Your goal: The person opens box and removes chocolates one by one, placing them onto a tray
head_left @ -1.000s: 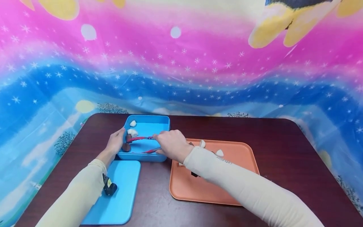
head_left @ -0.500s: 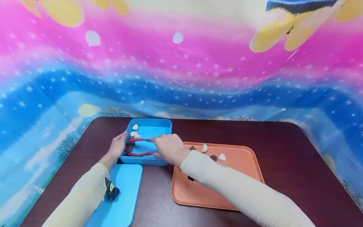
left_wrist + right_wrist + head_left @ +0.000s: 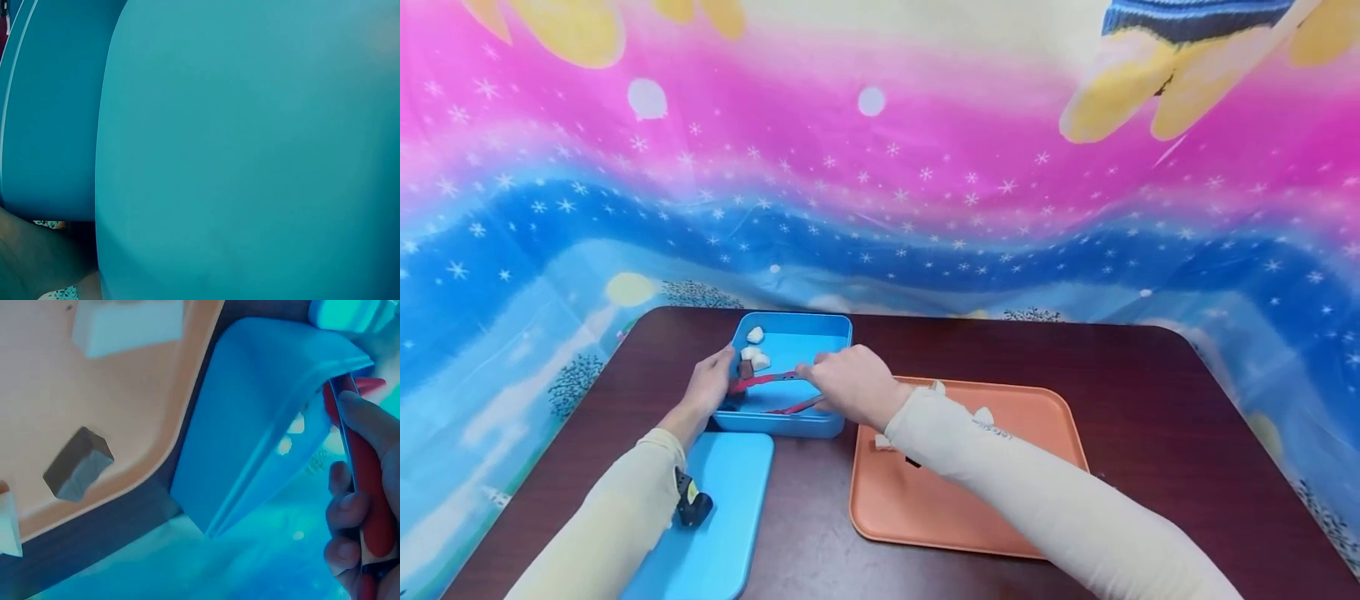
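In the head view, my right hand point(image 3: 853, 383) grips a pair of red tongs point(image 3: 767, 379) whose arms stand apart inside a blue box point(image 3: 820, 427). White pieces point(image 3: 755, 335) and brown chocolate-like pieces point(image 3: 746, 368) lie along the box's left side. One darker piece near the tongs' upper tip is partly hidden. My left hand point(image 3: 706, 385) rests against the box's left wall, its fingers reaching forward. The right wrist view shows fingers curled round the red tong handle point(image 3: 370, 494) beside the blue box.
An orange tray point(image 3: 947, 525) to the right carries several white and brown pieces, partly covered by the right sleeve. Nearer on the left, a blue lid point(image 3: 730, 517) lies flat under the left forearm. A patterned cloth point(image 3: 880, 208) hangs behind the table point(image 3: 1000, 342).
The tongs closed in around the brown pieces at the box's left side, then their lower arm drew back to the right. The left hand stays at the box wall.
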{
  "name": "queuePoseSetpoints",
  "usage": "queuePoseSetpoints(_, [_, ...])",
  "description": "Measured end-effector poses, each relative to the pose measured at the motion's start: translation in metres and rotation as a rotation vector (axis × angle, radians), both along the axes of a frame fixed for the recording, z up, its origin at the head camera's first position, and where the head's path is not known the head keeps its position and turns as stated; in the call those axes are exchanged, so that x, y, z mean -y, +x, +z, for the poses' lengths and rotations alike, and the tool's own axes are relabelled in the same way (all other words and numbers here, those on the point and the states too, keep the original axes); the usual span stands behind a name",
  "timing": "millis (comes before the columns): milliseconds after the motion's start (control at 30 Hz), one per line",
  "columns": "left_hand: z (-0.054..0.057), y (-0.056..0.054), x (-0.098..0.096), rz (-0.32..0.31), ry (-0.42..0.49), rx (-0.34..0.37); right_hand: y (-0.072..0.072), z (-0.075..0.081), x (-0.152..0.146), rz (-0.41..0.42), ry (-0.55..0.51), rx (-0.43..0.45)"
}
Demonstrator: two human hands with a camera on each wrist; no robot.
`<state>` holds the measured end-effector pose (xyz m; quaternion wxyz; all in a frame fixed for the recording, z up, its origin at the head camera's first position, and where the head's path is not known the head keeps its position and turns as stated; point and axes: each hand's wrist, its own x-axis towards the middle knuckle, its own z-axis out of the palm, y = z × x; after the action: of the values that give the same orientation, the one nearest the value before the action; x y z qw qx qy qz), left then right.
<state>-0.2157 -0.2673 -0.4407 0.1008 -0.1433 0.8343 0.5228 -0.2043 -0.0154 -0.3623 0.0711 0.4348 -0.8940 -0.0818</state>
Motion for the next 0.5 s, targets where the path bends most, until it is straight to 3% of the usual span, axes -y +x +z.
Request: queuePoseSetpoints(500, [-0.002, 0.000, 0.004, 0.016, -0.018, -0.042, 0.001, -0.014, -0.004, 0.029, -0.045, -0.030])
